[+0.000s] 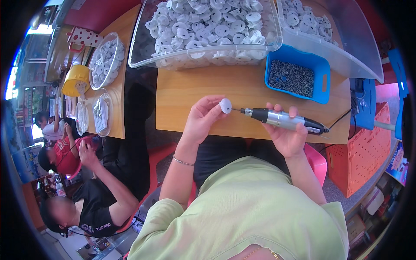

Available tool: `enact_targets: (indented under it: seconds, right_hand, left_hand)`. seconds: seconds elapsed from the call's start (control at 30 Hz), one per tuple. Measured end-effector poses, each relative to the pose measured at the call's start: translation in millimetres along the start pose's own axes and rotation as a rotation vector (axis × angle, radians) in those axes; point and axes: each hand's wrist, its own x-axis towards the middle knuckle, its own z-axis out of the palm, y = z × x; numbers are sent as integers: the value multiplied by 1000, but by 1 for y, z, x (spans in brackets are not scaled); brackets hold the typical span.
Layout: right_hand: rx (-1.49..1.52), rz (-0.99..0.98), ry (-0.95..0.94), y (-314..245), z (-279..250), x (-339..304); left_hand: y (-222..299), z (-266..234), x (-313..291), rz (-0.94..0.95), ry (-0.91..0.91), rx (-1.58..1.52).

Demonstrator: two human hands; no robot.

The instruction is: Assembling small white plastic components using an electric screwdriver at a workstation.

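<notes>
1. the wooden table (203,93) sits just past both hands, and the hands hang over its near edge
2. a big clear bin (143,56) full of white round parts stands far past the hands, at the back of the table
3. a second clear bin (359,47) with more white parts is past the right hand, off to the side
4. a blue tray (323,82) full of tiny dark screws sits just past the right hand
5. the right hand (289,138) is wrapped around a power screwdriver (284,119), silver and black, lying sideways with its thin tip pointing at the left hand
6. the screwdriver looks hard, smooth and a bit heavy, so the fat middle seems the best place to grip it; a wire runs off its back end
7. the left hand (201,119) pinches a small white disc (225,105) by its edge with thumb and fingertips
8. the disc is right at the tip of the tool, between the two hands; it looks light, stiff plastic, easy to drop, so holding its rim seems best
</notes>
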Motion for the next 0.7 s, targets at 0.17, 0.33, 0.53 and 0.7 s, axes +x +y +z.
enact_targets:
  seconds: [0.17, 0.33, 0.53, 0.7]
  right_hand:
    - [154, -11, -23, -3, 0, 1]
    - [288, -75, -21, -7, 2, 2]
    - [288, -72, -17, -7, 2, 3]
    - [270, -72, -17, -6, 1, 3]
  left_hand:
    - [23, 14, -1, -147, 119, -317]
    - [21, 13, 9, -87, 12, -71]
    - [14, 31, 30, 437, 149, 1056]
    - [5, 39, 37, 356, 167, 1201]
